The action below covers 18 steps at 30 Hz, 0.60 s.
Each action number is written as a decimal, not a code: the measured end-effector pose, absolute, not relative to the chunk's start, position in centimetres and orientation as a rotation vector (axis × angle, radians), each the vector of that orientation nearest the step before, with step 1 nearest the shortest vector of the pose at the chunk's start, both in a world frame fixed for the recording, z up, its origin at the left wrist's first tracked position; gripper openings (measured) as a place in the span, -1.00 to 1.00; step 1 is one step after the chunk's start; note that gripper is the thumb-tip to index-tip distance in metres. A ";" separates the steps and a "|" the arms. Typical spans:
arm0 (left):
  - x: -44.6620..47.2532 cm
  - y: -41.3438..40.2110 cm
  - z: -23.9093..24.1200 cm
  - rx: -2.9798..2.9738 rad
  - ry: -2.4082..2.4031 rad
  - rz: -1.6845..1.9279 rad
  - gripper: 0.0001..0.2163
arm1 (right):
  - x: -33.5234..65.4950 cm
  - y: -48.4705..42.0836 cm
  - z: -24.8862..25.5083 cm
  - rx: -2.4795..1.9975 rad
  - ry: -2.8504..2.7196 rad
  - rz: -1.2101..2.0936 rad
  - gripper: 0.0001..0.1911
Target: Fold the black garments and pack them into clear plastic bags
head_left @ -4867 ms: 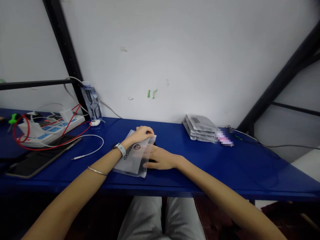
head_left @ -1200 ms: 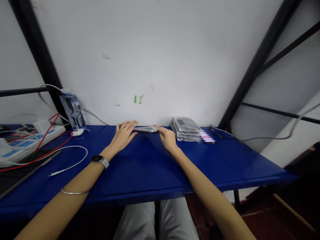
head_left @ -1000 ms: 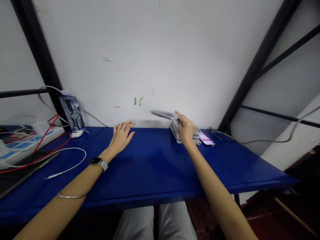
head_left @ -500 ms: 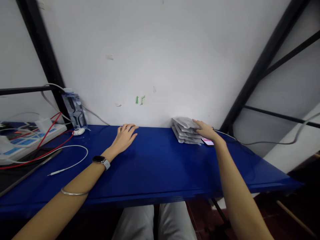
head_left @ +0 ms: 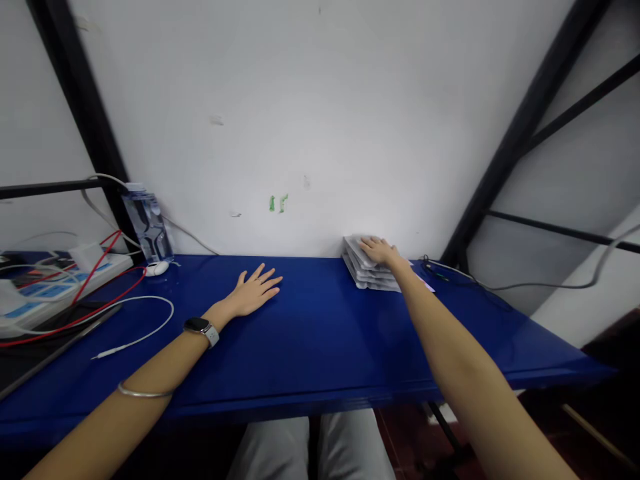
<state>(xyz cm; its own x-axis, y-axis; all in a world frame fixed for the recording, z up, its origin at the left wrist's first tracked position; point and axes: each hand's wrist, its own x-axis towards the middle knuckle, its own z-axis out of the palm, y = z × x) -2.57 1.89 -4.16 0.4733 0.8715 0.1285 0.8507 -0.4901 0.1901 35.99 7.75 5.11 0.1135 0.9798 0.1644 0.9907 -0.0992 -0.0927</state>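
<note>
Power strip, red and white cables, water bottle.

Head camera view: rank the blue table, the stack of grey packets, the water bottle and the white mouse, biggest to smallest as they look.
1. blue table, by far.
2. stack of grey packets and water bottle: look alike in size, so no ranking; right hand covers part of the stack.
3. white mouse.

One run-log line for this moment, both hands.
left hand: flat, open on glossy blue tabletop | right hand: palm down on stack of grey plastic pouches by white wall | holding: nothing
</note>
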 end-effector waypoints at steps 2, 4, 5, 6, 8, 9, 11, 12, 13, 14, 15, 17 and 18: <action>-2.6 2.1 -4.5 2.543 1.529 0.264 -0.49 | 36.5 7.9 3.8 -2.207 -1.977 -0.041 -0.37; -2.6 2.2 -4.5 2.496 1.537 0.232 -0.48 | 36.7 7.8 3.1 -2.223 -1.936 -0.018 -0.37; -2.6 2.3 -4.5 2.483 1.543 0.223 -0.48 | 36.7 7.8 2.9 -2.230 -1.919 -0.010 -0.37; -2.6 2.3 -4.5 2.476 1.545 0.216 -0.48 | 36.7 7.7 2.8 -2.231 -1.911 -0.008 -0.37; -2.6 2.3 -4.5 2.468 1.541 0.207 -0.48 | 36.4 7.7 2.6 -2.223 -1.912 -0.020 -0.38; -2.6 2.3 -4.4 2.469 1.536 0.208 -0.47 | 36.2 7.6 2.5 -2.221 -1.912 -0.032 -0.39; -2.6 2.3 -4.4 2.473 1.526 0.214 -0.47 | 35.9 7.5 2.3 -2.227 -1.901 -0.051 -0.40; -2.6 2.3 -4.4 2.475 1.523 0.216 -0.47 | 35.7 7.4 2.2 -2.232 -1.892 -0.053 -0.39; -2.7 2.3 -4.4 2.476 1.521 0.217 -0.46 | 35.6 7.4 2.2 -2.234 -1.886 -0.049 -0.39; -2.6 2.3 -4.3 2.475 1.521 0.215 -0.46 | 35.5 7.3 2.2 -2.234 -1.882 -0.042 -0.39; -2.6 2.3 -4.3 2.472 1.523 0.210 -0.46 | 35.5 7.2 2.2 -2.233 -1.880 -0.033 -0.39; -2.6 2.2 -4.1 2.465 1.527 0.198 -0.45 | 35.5 7.1 2.2 -2.231 -1.877 -0.028 -0.40; -2.6 2.1 -4.0 2.462 1.526 0.197 -0.45 | 35.5 7.1 2.2 -2.232 -1.876 -0.034 -0.40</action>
<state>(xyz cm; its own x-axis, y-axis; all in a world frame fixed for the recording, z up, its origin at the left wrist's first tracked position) -2.56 2.10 -4.03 0.4461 0.8949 -0.0106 0.8629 -0.4269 0.2704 35.54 7.05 2.16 0.1826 0.9698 0.1615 0.9750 -0.1575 -0.1566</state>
